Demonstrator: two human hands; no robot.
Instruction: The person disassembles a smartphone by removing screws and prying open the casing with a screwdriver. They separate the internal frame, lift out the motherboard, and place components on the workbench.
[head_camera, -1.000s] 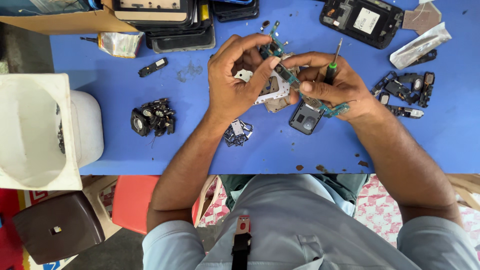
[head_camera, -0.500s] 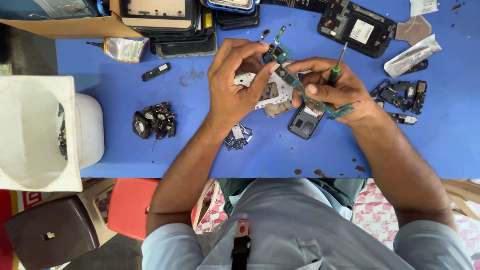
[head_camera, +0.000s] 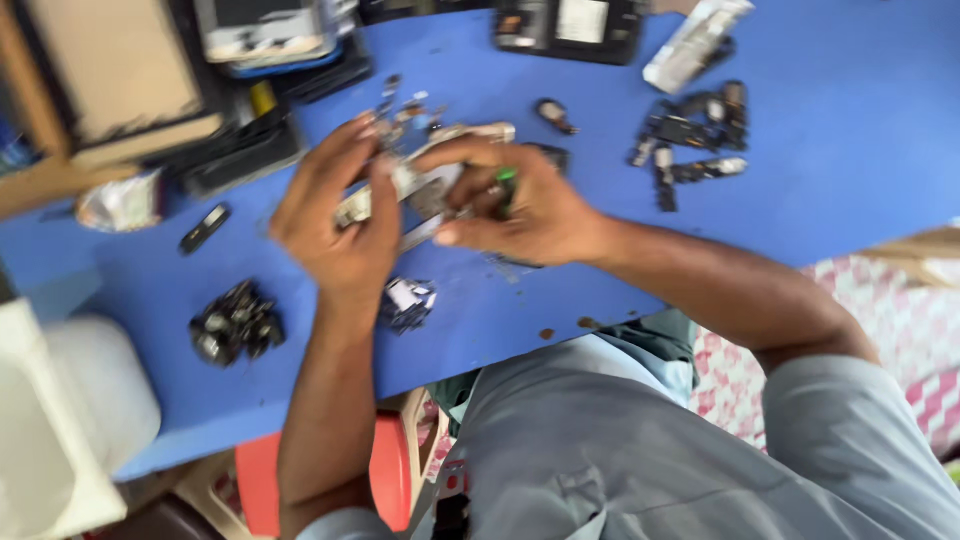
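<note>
We grip a pale metal frame (head_camera: 420, 190) between both hands above the blue worktop (head_camera: 820, 180). Its long axis slants from our left hand (head_camera: 335, 225) up toward our right hand (head_camera: 520, 205), which also clasps a green-handled tool (head_camera: 505, 185).

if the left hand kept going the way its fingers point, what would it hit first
Likely the small scattered dark parts just beyond the left hand, then the stacked dark phone cases; blur leaves depth unclear.
</note>
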